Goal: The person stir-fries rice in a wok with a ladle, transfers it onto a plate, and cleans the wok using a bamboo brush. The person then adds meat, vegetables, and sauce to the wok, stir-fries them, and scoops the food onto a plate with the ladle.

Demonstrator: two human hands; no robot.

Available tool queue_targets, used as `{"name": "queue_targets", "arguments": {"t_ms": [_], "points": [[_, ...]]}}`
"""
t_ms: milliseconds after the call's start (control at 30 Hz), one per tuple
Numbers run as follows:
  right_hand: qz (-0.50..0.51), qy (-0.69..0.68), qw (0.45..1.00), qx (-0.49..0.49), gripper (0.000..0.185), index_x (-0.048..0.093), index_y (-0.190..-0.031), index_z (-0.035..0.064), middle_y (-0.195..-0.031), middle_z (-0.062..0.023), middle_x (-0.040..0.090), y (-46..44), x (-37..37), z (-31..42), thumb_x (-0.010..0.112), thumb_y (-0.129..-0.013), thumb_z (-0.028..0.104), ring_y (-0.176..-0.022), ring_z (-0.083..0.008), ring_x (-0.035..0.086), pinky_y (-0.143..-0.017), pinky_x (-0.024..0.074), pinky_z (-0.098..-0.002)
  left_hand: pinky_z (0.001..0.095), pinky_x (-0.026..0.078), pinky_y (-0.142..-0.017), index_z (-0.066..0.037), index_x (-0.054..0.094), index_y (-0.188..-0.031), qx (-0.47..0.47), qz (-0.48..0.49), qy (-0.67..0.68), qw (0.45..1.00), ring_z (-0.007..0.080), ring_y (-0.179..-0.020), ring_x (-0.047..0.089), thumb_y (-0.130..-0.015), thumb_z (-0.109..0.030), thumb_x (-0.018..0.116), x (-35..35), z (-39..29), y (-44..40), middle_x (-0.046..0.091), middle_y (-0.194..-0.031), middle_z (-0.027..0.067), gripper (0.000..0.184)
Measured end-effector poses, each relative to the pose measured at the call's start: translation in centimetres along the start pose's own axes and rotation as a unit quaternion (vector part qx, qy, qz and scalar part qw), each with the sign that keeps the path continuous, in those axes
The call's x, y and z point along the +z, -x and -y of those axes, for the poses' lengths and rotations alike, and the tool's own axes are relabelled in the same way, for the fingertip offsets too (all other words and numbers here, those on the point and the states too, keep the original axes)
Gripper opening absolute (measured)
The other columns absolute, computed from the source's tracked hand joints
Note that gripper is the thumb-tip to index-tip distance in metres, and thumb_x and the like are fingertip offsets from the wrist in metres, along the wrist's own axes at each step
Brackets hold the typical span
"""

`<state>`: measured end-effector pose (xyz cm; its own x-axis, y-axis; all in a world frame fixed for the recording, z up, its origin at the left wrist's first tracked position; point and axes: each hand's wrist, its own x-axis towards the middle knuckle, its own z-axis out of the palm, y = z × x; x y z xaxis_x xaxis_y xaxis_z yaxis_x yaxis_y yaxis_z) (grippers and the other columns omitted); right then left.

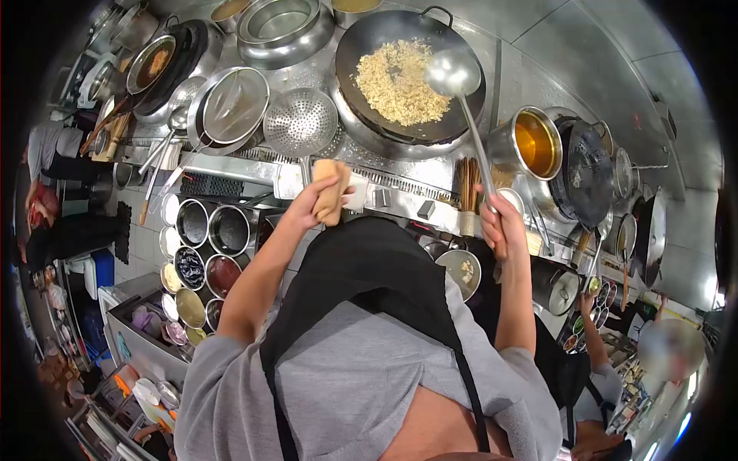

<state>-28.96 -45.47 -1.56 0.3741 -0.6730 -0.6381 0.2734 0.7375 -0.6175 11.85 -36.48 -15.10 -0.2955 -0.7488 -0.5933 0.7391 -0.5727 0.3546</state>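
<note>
My left hand [310,204] is closed around a folded tan cloth [331,184], held in front of the stove's near edge. My right hand [504,227] grips the long handle of a metal ladle [453,74]. The ladle's round bowl is over the right side of a large black wok [352,48]; whether it touches the food I cannot tell. Spread across the wok's bottom is what looks like fried rice [401,86]. A perforated skimmer [300,121] lies left of the wok, its handle leading toward the cloth.
A pot of amber liquid [536,146] stands right of the wok, beside a bamboo brush [468,184]. A mesh strainer [236,105] rests on a bowl at left. Several ingredient tins [229,230] are below it. A co-worker [603,384] is at right, another person [58,154] at far left.
</note>
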Motion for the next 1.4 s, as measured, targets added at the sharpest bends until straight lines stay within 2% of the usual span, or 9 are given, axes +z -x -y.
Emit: {"name": "queue_targets", "arguments": {"t_ms": [67, 200, 367, 467, 667, 900, 1100, 1300, 1400], "points": [[-0.002, -0.053, 0.997, 0.063, 0.030, 0.055, -0.128, 0.0063, -0.062, 0.0033, 0.046, -1.9, -2.1, -0.4, 0.055, -0.101, 0.021, -0.035, -0.0048, 0.032, -0.030, 0.0222, -0.0229, 0.0337, 0.058, -0.069, -0.007, 0.053, -0.126, 0.019, 0.002, -0.025, 1.000, 0.0226, -0.077, 0.066, -0.092, -0.027, 0.068, -1.9, 0.5, 1.9, 0.067, -0.099, 0.0132, 0.042], [-0.139, 0.346, 0.922, -0.102, 0.026, 0.055, -0.119, 0.0037, -0.061, 0.0036, 0.046, -8.6, 3.4, -3.6, 0.057, -0.101, 0.021, -0.041, -0.0067, 0.041, -0.035, 0.0331, -0.0250, 0.0306, 0.055, -0.062, -0.008, 0.055, -0.122, -0.006, -0.057, -0.072, 0.996, 0.0181, -0.071, 0.064, -0.091, -0.031, 0.070, -0.1, 0.4, -1.7, 0.068, -0.092, 0.0096, 0.041], [0.193, -0.275, 0.942, 0.009, 0.029, 0.052, -0.128, 0.0070, -0.067, 0.0032, 0.047, -3.3, 9.9, -5.3, 0.047, -0.106, 0.025, -0.041, -0.0071, 0.042, -0.036, 0.0373, -0.0256, 0.0316, 0.056, -0.062, -0.008, 0.055, -0.118, 0.054, -0.090, -0.052, 0.993, 0.0202, -0.078, 0.066, -0.096, -0.034, 0.065, 5.3, 0.0, -7.0, 0.065, -0.096, 0.0099, 0.036], [0.211, -0.287, 0.928, 0.112, 0.028, 0.052, -0.126, 0.0071, -0.068, 0.0032, 0.049, -6.7, 7.5, -6.0, 0.050, -0.105, 0.026, -0.041, -0.0062, 0.042, -0.035, 0.0367, -0.0243, 0.0379, 0.057, -0.072, -0.009, 0.056, -0.116, 0.079, -0.077, -0.038, 0.993, 0.0212, -0.086, 0.066, -0.101, -0.047, 0.055, 7.9, -0.3, -10.9, 0.065, -0.100, 0.0089, 0.041], [-0.074, 0.262, 0.957, -0.103, 0.029, 0.053, -0.122, 0.0062, -0.062, 0.0056, 0.046, -9.0, 8.0, -4.1, 0.059, -0.101, 0.024, -0.038, -0.0048, 0.038, -0.033, 0.0331, -0.0227, 0.0428, 0.057, -0.081, -0.008, 0.056, -0.119, 0.053, -0.107, -0.031, 0.992, 0.0249, -0.091, 0.069, -0.102, -0.046, 0.053, 10.2, -1.1, -16.0, 0.068, -0.106, 0.0102, 0.042], [0.115, -0.192, 0.972, 0.072, 0.037, 0.049, -0.133, 0.0005, -0.066, 0.0047, 0.043, 1.7, 3.8, -2.4, 0.046, -0.106, 0.025, -0.035, -0.0019, 0.033, -0.028, 0.0280, -0.0220, 0.0454, 0.060, -0.071, -0.005, 0.058, -0.113, 0.050, -0.136, 0.001, 0.989, 0.0267, -0.082, 0.071, -0.100, -0.031, 0.058, 10.9, -0.7, -17.2, 0.070, -0.098, 0.0113, 0.029], [-0.062, 0.251, 0.962, -0.089, 0.030, 0.052, -0.123, 0.0038, -0.065, 0.0039, 0.043, -5.9, 7.5, -5.0, 0.052, -0.104, 0.027, -0.039, -0.0040, 0.036, -0.034, 0.0307, -0.0230, 0.0499, 0.060, -0.065, -0.005, 0.056, -0.108, 0.046, -0.177, 0.012, 0.983, 0.0286, -0.078, 0.071, -0.099, -0.025, 0.057, 10.5, -0.1, -18.9, 0.069, -0.092, 0.0119, 0.022], [0.175, -0.265, 0.946, 0.066, 0.039, 0.044, -0.137, -0.0010, -0.068, 0.0031, 0.043, 0.5, 7.5, -3.5, 0.044, -0.107, 0.023, -0.038, -0.0025, 0.038, -0.032, 0.0332, -0.0217, 0.0488, 0.061, -0.063, -0.004, 0.054, -0.110, 0.084, -0.177, 0.013, 0.981, 0.0284, -0.078, 0.071, -0.098, -0.024, 0.058, 10.2, 0.2, -19.4, 0.068, -0.094, 0.0131, 0.023], [0.121, -0.087, 0.987, 0.059, 0.039, 0.046, -0.135, -0.0009, -0.068, 0.0004, 0.047, -6.1, 4.9, -4.6, 0.046, -0.105, 0.024, -0.041, -0.0064, 0.045, -0.037, 0.0396, -0.0259, 0.0484, 0.061, -0.062, -0.004, 0.054, -0.110, 0.069, -0.185, 0.006, 0.980, 0.0286, -0.077, 0.071, -0.098, -0.024, 0.057, 10.3, 0.3, -19.2, 0.068, -0.095, 0.0137, 0.024]]}}
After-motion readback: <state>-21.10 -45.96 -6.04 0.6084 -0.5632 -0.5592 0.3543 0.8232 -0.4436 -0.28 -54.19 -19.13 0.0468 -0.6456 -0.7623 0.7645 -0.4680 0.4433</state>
